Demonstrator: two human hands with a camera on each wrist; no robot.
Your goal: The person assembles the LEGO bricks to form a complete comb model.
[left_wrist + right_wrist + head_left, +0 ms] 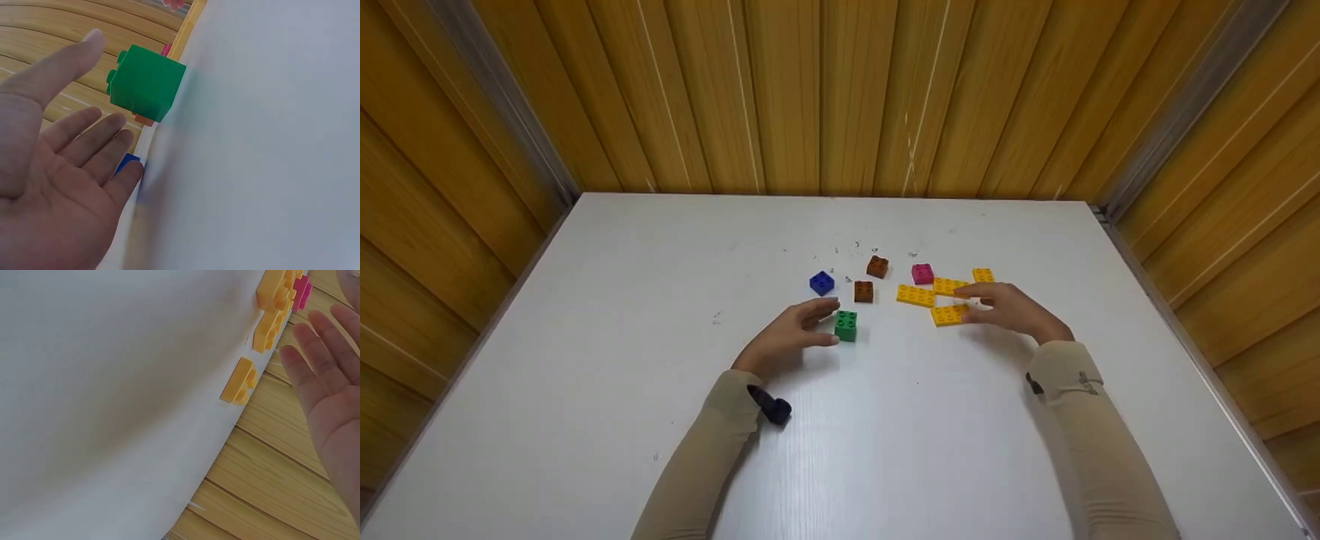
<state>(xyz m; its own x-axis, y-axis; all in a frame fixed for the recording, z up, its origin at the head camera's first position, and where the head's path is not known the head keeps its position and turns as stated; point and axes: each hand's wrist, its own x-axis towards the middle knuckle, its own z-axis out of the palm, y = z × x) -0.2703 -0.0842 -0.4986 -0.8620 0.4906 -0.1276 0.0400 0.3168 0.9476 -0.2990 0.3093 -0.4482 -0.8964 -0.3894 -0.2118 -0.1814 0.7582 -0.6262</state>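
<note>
While the left hand (pixel 789 336) is hovering by the green 2x2 brick (pixel 846 327), the right hand (pixel 1015 309) is hanging over yellow bricks (pixel 946 316), both pretty wide-fingered.

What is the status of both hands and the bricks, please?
Left hand beside green brick, not gripping it. Right hand over yellow bricks, no grip seen. Green brick on white table; nothing visible between it and left hand.

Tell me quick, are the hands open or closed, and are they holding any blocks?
Left hand: open, beside the green block, holding nothing.
Right hand: open, by the yellow blocks, holding nothing.
</note>
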